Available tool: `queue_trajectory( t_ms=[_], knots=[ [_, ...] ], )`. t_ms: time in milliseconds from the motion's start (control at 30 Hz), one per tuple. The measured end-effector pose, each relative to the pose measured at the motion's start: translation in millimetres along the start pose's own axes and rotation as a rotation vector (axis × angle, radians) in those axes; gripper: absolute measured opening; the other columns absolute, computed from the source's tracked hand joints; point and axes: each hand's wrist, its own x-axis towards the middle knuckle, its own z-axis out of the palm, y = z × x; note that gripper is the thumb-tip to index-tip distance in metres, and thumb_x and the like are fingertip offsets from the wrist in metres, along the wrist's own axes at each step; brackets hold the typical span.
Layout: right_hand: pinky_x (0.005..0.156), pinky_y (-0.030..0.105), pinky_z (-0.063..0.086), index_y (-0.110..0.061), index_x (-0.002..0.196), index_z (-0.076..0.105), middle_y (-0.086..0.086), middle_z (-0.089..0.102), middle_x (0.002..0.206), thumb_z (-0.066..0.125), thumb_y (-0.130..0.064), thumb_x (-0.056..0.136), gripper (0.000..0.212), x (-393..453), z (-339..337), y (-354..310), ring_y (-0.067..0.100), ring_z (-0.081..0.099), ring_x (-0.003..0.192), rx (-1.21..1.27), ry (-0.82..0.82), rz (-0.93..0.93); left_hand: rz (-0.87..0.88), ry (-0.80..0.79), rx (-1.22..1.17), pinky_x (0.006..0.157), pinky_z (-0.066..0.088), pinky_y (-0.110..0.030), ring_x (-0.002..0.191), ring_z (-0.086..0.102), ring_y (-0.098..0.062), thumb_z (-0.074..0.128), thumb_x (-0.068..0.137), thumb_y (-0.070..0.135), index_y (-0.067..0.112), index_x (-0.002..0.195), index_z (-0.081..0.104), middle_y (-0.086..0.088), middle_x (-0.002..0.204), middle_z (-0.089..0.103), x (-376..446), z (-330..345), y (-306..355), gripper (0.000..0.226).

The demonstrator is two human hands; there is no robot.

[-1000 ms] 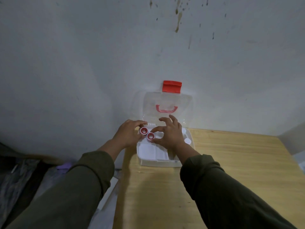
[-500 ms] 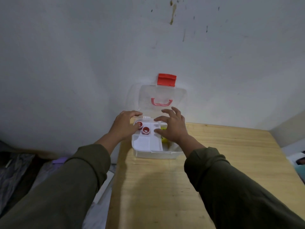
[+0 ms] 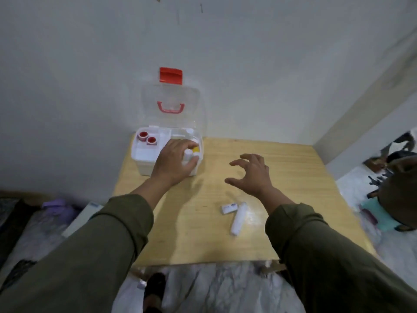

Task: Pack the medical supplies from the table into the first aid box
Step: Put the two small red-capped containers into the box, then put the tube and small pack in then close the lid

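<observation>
The white first aid box (image 3: 144,164) stands open at the table's far left, its clear lid (image 3: 172,109) with a red handle leaning on the wall. Two red-capped rolls (image 3: 147,137) lie in its back left compartment. My left hand (image 3: 174,160) reaches over the box's right side, fingers curled around a small white bottle (image 3: 187,153) beside something yellow (image 3: 195,150). My right hand (image 3: 252,173) hovers over the table to the right of the box, fingers spread, holding nothing. A small white packet (image 3: 229,208) and a white tube (image 3: 238,219) lie on the table below it.
The wooden table (image 3: 282,222) sits against a grey wall. Bedding lies in front of it and at the right. A person's hair and a teal item (image 3: 379,213) show at the right edge. A purple object (image 3: 57,204) lies at the left.
The view has pulled back and tilted down. My right hand has left the box and moved right over the table. My left hand has shifted from the red-capped rolls to the box's right side.
</observation>
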Motion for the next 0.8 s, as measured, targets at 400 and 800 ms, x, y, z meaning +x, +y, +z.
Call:
queue_trajectory(
  t_ms=[400,800],
  knots=[
    [0.091,0.038,0.035,-0.018,0.101,0.068,0.006,0.051,0.119,0.056,-0.06,0.08,0.048,-75,54,59,0.028,0.037,0.12,0.022,-0.142,0.343,-0.336,-0.46,0.064,0.097,0.041,-0.032,0.12,0.047,-0.018,0.07,0.078,0.037,0.024,0.12,0.059,0.001,0.123,0.06,-76,112,35,0.046],
    [0.091,0.036,0.037,-0.011,0.1,0.068,0.004,0.051,0.113,0.062,-0.051,0.075,0.048,-59,78,61,0.025,0.037,0.115,0.146,-0.191,0.465,-0.377,-0.44,0.003,0.083,0.043,-0.029,0.101,0.053,-0.014,0.063,0.08,0.038,0.035,0.1,0.065,0.006,0.103,0.066,-82,138,20,0.021]
  ],
)
